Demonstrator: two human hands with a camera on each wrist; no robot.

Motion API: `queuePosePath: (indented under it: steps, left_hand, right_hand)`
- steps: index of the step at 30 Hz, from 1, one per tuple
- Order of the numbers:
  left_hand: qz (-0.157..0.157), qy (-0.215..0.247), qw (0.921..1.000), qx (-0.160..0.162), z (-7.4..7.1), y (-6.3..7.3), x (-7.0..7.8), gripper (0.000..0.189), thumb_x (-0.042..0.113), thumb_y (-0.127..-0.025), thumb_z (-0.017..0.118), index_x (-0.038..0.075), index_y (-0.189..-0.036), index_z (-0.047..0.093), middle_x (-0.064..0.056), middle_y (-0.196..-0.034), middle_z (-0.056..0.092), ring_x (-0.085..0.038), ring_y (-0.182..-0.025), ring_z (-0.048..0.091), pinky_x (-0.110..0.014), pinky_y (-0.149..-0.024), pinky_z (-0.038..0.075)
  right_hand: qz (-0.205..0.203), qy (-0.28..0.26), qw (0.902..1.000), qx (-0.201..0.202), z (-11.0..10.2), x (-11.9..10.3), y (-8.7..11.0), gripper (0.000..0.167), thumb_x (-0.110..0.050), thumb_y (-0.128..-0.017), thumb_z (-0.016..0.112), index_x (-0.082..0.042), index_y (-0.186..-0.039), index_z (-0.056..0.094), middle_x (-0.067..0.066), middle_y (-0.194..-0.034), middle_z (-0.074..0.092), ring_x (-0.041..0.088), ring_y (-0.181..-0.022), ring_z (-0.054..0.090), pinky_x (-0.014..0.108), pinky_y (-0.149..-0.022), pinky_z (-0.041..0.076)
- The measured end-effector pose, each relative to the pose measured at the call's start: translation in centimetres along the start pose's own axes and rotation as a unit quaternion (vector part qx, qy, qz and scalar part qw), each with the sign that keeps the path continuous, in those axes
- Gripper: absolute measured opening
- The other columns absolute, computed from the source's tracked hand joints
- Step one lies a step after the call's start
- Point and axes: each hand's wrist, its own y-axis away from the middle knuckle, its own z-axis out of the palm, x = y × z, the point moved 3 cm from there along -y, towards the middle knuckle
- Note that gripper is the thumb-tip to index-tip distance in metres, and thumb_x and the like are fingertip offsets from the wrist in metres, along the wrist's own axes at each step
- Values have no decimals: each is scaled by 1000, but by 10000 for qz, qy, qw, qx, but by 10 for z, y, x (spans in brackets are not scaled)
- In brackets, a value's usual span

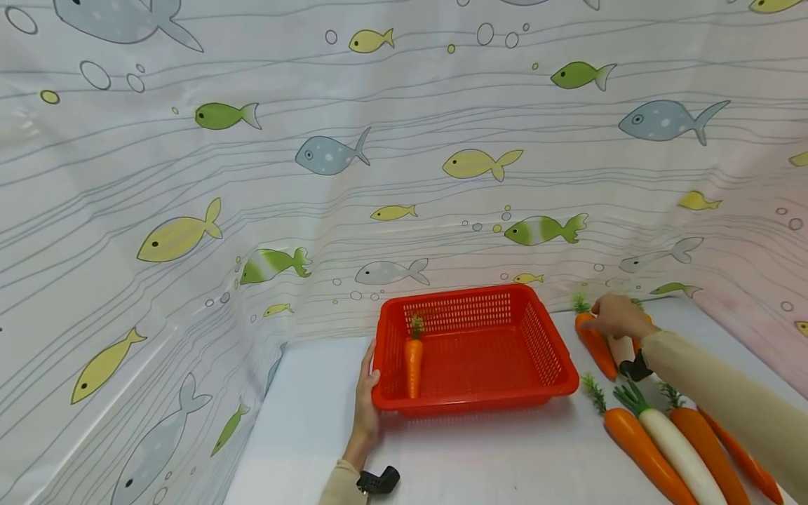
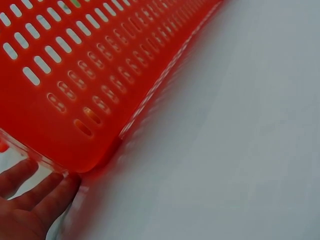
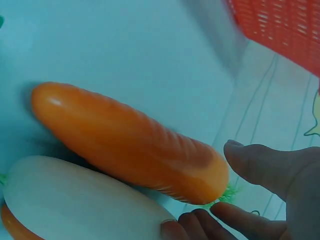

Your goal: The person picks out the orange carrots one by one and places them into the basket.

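Carrot (image 1: 596, 345) grab looked about due: right hand (image 1: 621, 317) had its grip apart around the top, left hand (image 1: 366, 394) held the basket (image 1: 473, 404); next move probably needed a pinch.

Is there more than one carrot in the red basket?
No, the head view shows a single carrot lying in the red basket.

I have my left hand (image 1: 365, 400) with fingers (image 2: 55, 197) extended; well to its right, my right hand (image 1: 620, 317) parts thumb (image 3: 262, 162) from forefinger (image 3: 245, 220).
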Motion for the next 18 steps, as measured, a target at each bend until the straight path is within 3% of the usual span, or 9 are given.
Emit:
queuePosePath:
  steps: [5, 10, 13, 18]
  left_hand:
    - [28, 34, 10000, -9, 0, 1, 1, 60, 30, -110, 29, 39, -169, 21, 6, -177, 21, -32, -157, 34, -38, -118, 45]
    - [61, -11, 10000, 16, 0, 0, 3, 60, 31, -110, 30, 36, -170, 21, 5, -176, 23, -33, -157, 34, -36, -115, 49]
    - [25, -72, 10000, 54, 0, 0, 2, 59, 32, -110, 30, 39, -169, 23, 5, -176, 24, -33, -157, 33, -37, -115, 50]
    - [13, -113, 9999, 76, 1, 0, 3, 60, 33, -110, 31, 37, -169, 22, 5, -177, 22, -32, -158, 30, -49, -120, 44]
  right_hand:
    - [-154, -7, 9998, 131, 7, 0, -1, 66, -30, -92, 76, 21, -129, 58, 14, -90, 73, 20, -59, 59, 33, -55, 52]
    - [-385, 418, 9974, 433, 14, -4, -2, 41, -23, -89, 77, 12, -105, 63, 13, -84, 65, 23, -67, 55, 33, -59, 47]
    - [-494, 692, 9946, 599, 18, -9, -2, 29, -20, -87, 77, 3, -93, 61, 10, -78, 58, 25, -69, 52, 34, -60, 42]
    - [-456, 956, 9916, 739, 22, -18, 1, 25, -19, -88, 76, 2, -93, 62, 9, -77, 58, 26, -68, 52, 35, -60, 43]
